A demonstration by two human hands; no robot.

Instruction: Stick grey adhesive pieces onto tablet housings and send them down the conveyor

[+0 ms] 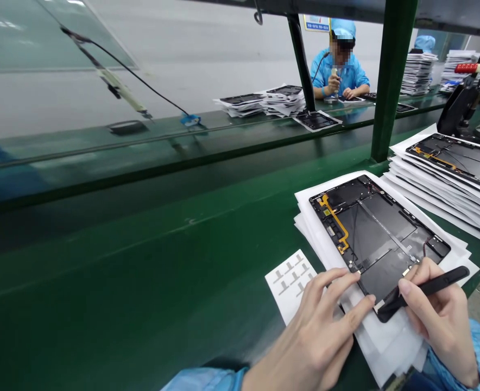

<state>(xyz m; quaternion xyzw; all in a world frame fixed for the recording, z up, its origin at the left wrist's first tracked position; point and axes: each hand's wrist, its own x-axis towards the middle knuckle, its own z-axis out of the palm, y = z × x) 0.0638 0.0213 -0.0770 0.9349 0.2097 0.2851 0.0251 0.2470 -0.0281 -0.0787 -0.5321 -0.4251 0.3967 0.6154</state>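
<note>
An opened black tablet housing point(370, 239), with an orange flex cable point(340, 224) along one side, lies on a stack of white sheets point(315, 233). My left hand point(319, 320) is open, its fingers spread with tips touching the near-left edge of the housing. My right hand point(439, 309) is shut on a pair of black tweezers point(439, 283). The tweezers' tip is down at the housing's near corner, by a small light piece point(379, 307); I cannot tell whether the tip grips it. A white sheet of grey stickers point(291, 279) lies partly under my left hand.
Another stack of housings and sheets point(447, 190) stands at the right, near a green post point(392, 81). Beyond the bench divider, a co-worker in blue point(341, 70) holds a tool. More stacks point(260, 100) sit there. An electric screwdriver point(121, 92) hangs at the left.
</note>
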